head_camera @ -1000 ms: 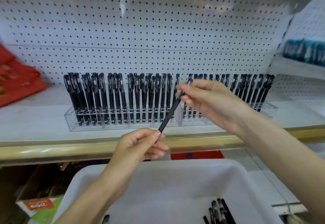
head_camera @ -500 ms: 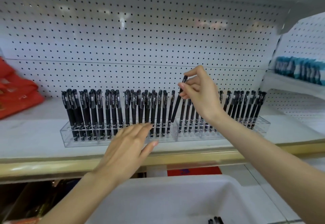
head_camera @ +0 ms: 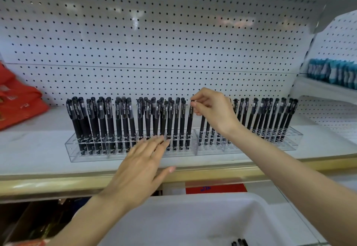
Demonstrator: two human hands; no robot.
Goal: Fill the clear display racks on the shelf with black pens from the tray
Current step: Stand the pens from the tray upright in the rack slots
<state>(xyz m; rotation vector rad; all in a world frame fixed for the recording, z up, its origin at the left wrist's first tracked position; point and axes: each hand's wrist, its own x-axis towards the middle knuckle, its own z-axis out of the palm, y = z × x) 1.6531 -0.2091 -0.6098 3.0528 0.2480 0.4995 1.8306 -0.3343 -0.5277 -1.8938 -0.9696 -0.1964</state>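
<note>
**Head camera: one pen pinched at the end of the left rack**

The white tray [head_camera: 173,222] was the largest container, low in front of the person. Only a few black pen ends [head_camera: 239,243] showed in it, at the bottom edge of the picture. On the shelf [head_camera: 34,149] two clear racks stood end to end. The left rack [head_camera: 92,158] held a dense row of black pens [head_camera: 119,122], caps up, upright or a little tilted. The right rack [head_camera: 251,150] held pens too, and those in its right part leaned to the right. Its left part was partly hidden behind the right hand [head_camera: 214,110]. That hand pinched between thumb and fingertips the cap of one pen [head_camera: 189,126]. The lower end of this pen stood in the right end of the left rack, just beside the place where the two racks meet. The left hand [head_camera: 141,166] was released, with straight fingers and nothing in it. Its fingertips lay against the front of the left rack.

A white pegboard wall [head_camera: 173,43] rose behind everything. The shelf under it was white, with a pale golden strip [head_camera: 58,180] along its front edge. Red bags [head_camera: 17,101] lay at the left end of the shelf, well apart from the racks. On a side shelf at the right stood a row of teal packets [head_camera: 332,73], blurred. Below the golden strip a red label [head_camera: 214,188] was partly seen.
</note>
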